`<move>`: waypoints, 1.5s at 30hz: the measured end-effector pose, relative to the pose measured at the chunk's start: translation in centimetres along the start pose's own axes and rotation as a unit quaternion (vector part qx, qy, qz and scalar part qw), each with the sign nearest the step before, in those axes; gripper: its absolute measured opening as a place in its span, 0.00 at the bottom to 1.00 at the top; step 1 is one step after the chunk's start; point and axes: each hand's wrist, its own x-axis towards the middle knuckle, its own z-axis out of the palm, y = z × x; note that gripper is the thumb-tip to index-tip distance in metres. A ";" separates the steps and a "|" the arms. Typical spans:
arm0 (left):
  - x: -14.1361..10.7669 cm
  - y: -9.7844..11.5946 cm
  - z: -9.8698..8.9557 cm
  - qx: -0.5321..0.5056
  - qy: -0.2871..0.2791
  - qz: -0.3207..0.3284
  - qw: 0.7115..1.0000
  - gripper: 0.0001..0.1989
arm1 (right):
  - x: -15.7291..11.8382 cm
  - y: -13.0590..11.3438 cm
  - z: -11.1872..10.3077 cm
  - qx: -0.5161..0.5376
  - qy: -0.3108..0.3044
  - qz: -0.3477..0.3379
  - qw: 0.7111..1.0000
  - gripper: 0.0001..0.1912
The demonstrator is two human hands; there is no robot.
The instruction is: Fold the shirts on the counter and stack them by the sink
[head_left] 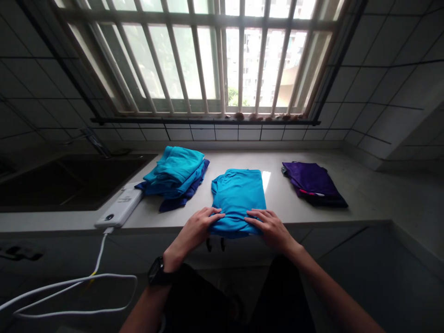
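T-shirt (239, 199) in bright blue lies folded on the counter, directly under both hands, its near edge bunched and slightly overhanging the front lip. The left hand (196, 226) rests palm down on the shirt's left side, fingers spread and pointing inward, with a black watch (157, 273) on the wrist. The right hand (272, 230) mirrors it on the other side, fingers spread and pointing back toward the left. The hands are apart, neither pinching nor gripping, with a strip of blue showing between the fingertips. This looks like the flattening of a fold, and the bunched near edge seems to call for more smoothing before the shirt is lifted.

Just left of the shirt sits a pile of teal and navy clothes (175, 178), loosely stacked. Well to the right lies a folded purple garment (314, 184). Both rest on the pale counter (367, 203). Beyond the pile, a white device (120, 206) lies at the counter's edge, its white cable (69, 286) looping down in front. Further left is a dark sink (69, 182) with a faucet (93, 141). Behind everything, a barred window (194, 55) is set into a tiled wall (388, 92).
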 end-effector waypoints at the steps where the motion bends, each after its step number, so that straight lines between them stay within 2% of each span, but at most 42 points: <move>1: 0.1 0.1 -0.7 -0.017 -0.004 -0.004 1.000 0.26 | 0.2 0.0 -0.3 0.026 0.013 0.003 1.000 0.25; 5: 2.5 0.6 -4.8 -0.089 0.008 -0.058 0.994 0.17 | 3.2 1.1 -3.6 0.134 0.068 0.049 0.987 0.15; 7: 5.1 0.4 -6.3 -0.106 0.045 -0.099 0.988 0.17 | 6.1 2.3 -5.3 0.132 0.105 0.096 0.981 0.14; 9: 8.2 0.1 -6.9 -0.084 0.106 -0.139 0.981 0.20 | 9.2 3.5 -6.2 0.092 0.149 0.156 0.972 0.17; 11: 11.0 -0.2 -6.4 -0.023 0.175 -0.177 0.968 0.25 | 11.7 4.2 -6.1 0.034 0.182 0.215 0.959 0.24; 12: 12.0 -0.2 -5.7 0.009 0.189 -0.190 0.963 0.27 | 12.5 4.4 -5.7 0.010 0.181 0.236 0.955 0.26; 13: 12.8 -0.3 -4.7 0.031 0.183 -0.189 0.964 0.28 | 13.0 4.4 -5.1 -0.005 0.164 0.245 0.955 0.28; 15: 13.4 -0.3 -2.5 0.046 0.122 -0.163 0.978 0.27 | 13.1 4.0 -3.3 -0.012 0.088 0.239 0.967 0.28; 18: 12.9 -0.7 0.9 0.027 0.018 -0.139 0.990 0.24 | 11.9 3.1 -0.3 -0.025 -0.048 0.227 0.972 0.29; 20: 12.5 -1.2 2.2 0.016 -0.007 -0.148 0.989 0.24 | 11.1 2.8 1.2 -0.048 -0.090 0.238 0.966 0.30; 23: 12.1 -1.5 2.4 0.012 -0.012 -0.152 0.988 0.24 | 10.7 3.0 1.9 -0.058 -0.097 0.241 0.964 0.30; 27: 10.9 0.4 0.7 0.029 -0.034 -0.184 0.982 0.28 | 10.8 4.5 1.0 -0.004 -0.095 0.216 0.972 0.32; 30: 8.6 2.9 -0.4 0.043 -0.063 -0.216 0.973 0.39 | 10.6 5.4 0.1 0.016 -0.039 0.270 0.962 0.35; 33: 5.5 5.0 -0.2 0.054 -0.075 -0.221 0.971 0.57 | 10.3 5.3 -0.2 0.017 -0.012 0.320 0.947 0.34; 35: 3.5 5.8 0.8 0.062 -0.049 -0.211 0.974 0.57 | 10.2 4.7 -0.1 0.055 -0.028 0.297 0.953 0.27; 38: 0.9 5.9 2.6 0.071 0.030 -0.182 0.980 0.41 | 10.7 3.4 0.2 0.144 -0.046 0.248 0.957 0.14; 40: -0.3 5.7 3.2 0.071 0.082 -0.163 0.981 0.35 | 11.4 2.5 0.0 0.200 -0.038 0.221 0.954 0.12; 42: -0.9 5.4 2.9 0.070 0.117 -0.149 0.979 0.32 | 12.6 1.8 -0.5 0.248 -0.019 0.192 0.949 0.12; 45: -0.7 4.5 0.3 0.097 0.157 -0.141 0.973 0.29 | 15.4 0.6 -2.1 0.282 0.018 0.142 0.949 0.13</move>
